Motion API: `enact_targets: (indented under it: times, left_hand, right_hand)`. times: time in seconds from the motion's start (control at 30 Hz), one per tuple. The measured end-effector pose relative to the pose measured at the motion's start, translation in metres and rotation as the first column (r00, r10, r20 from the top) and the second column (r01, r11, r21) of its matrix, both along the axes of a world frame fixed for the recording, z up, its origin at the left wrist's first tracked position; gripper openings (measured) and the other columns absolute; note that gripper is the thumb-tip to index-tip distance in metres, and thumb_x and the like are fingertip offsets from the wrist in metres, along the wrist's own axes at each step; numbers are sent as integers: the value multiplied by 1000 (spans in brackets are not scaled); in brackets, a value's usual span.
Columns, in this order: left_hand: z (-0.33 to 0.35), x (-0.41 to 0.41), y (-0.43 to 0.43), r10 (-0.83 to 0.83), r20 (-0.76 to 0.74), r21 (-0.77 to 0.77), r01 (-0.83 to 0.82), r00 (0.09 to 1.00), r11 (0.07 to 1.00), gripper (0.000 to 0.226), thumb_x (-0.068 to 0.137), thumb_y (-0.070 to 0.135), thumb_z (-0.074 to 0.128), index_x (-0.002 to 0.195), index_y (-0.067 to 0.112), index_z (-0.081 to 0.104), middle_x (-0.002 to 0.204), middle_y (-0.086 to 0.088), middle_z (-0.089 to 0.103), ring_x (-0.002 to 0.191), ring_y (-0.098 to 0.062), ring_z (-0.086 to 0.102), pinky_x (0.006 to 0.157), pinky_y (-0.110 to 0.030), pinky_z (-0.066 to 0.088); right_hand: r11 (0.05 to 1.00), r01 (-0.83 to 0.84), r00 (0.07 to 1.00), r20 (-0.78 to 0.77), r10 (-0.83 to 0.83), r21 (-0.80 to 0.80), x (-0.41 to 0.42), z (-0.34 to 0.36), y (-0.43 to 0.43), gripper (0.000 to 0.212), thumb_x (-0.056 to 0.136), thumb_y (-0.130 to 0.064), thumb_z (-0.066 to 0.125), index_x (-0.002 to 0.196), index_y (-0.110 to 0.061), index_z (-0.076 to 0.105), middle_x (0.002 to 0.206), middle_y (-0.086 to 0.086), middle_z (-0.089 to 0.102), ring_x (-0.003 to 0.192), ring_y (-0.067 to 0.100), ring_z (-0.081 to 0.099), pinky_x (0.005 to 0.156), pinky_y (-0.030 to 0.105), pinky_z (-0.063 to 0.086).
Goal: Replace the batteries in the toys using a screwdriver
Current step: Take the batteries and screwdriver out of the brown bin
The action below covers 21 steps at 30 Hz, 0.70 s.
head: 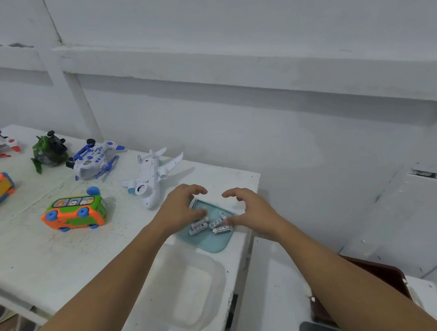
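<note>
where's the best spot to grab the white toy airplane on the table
Probably from above, pinching the white plastic toy airplane across its rounded body near the nose end facing you: it lies flat, and the wings sticking out sideways block the middle.

You are seeing no readable text. The batteries [199, 227] on the teal lid [213, 242] are carrying dark print, too blurred; the toy bus [75, 212] at their 9 o'clock is showing only pictures.

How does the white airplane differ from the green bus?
The airplane is mostly white; the bus is green and orange with blue wheels. The airplane lies close to the left hand; the bus lies farther left, on its side. Both rest on the table, untouched.
</note>
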<state>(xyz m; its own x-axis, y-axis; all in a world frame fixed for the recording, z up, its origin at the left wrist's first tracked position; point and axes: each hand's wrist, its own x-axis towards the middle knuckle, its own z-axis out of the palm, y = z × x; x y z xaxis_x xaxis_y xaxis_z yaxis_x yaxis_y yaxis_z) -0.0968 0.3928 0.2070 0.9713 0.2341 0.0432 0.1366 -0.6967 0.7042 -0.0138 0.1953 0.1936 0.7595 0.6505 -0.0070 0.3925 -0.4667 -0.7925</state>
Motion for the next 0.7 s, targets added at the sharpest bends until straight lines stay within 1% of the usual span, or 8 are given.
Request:
enact_targets:
  times: [0.13, 0.23, 0.27, 0.4, 0.5, 0.6, 0.67, 0.7]
  left_hand:
    - [10, 21, -40, -79, 16, 25, 79, 997, 997, 43, 80, 18, 77, 118, 29, 61, 117, 5, 56, 104, -12, 57, 80, -23, 43]
    - [15, 48, -82, -158, 6, 29, 158, 987, 987, 44, 80, 19, 76, 120, 28, 61, 119, 4, 57, 102, -13, 58, 79, -22, 45]
    - [16, 58, -99, -190, -7, 35, 190, 982, 981, 45, 80, 19, 76, 122, 26, 61, 121, 3, 57, 102, -13, 58, 80, -22, 45]
    - [7, 102, -181, -312, -70, 30, 314, 948, 949, 47, 82, 22, 76, 126, 21, 60, 121, 0, 56, 100, -16, 58, 81, -23, 44]
    - [-22, 130, -247, -386, -133, 2, 390, 913, 921, 45, 83, 23, 76, 125, 20, 60, 119, 0, 58, 97, -17, 60, 79, -24, 44]
    - [-75, 146, -308, -450, -229, -83, 443, 863, 893, 44, 81, 18, 76, 123, 19, 62, 119, -3, 60, 94, -18, 61, 81, -28, 49]
    - [-115, 150, -340, -470, -306, -159, 443, 828, 882, 45, 81, 14, 76, 124, 16, 61, 119, -4, 62, 96, -21, 62, 84, -27, 49]
    - [-138, 151, -356, -474, -342, -198, 430, 812, 881, 46, 81, 12, 76, 125, 15, 61, 117, -3, 61, 96, -20, 61, 83, -24, 48]
  right_hand:
    - [995, 80, 997, 3, -80, 52, 10, 4, -42, 57, 76, -21, 81, 125, -35, 55, 130, -12, 49, 120, 6, 44, 95, 24, 37]
    - [983, 170, 985, -15, -169, 69, 21, 4, -87, 58, 75, -21, 80, 127, -33, 55, 134, -9, 50, 121, 10, 45, 99, 31, 44]
    - [978, 198, 980, -16, -198, 66, 25, 2, -105, 59, 76, -21, 80, 128, -31, 56, 134, -9, 51, 121, 11, 46, 98, 31, 44]
    - [944, 329, 942, -80, -325, 39, 37, -16, -187, 55, 77, -20, 81, 125, -30, 57, 131, -7, 54, 116, 12, 49, 92, 24, 40]
    - [909, 417, 897, -159, -413, -6, 40, -45, -253, 51, 78, -18, 80, 120, -33, 56, 127, -6, 55, 115, 13, 51, 88, 23, 40]
    - [858, 510, 826, -245, -508, -56, 41, -82, -314, 49, 79, -15, 80, 121, -28, 57, 120, -8, 56, 110, 12, 53, 87, 23, 40]
    - [815, 571, 762, -307, -570, -96, 42, -112, -347, 47, 79, -11, 79, 119, -25, 58, 115, -5, 57, 101, 13, 56, 78, 16, 43]
    - [798, 592, 731, -339, -592, -118, 43, -131, -362, 46, 79, -9, 78, 117, -24, 58, 111, -4, 57, 96, 12, 56, 73, 12, 43]
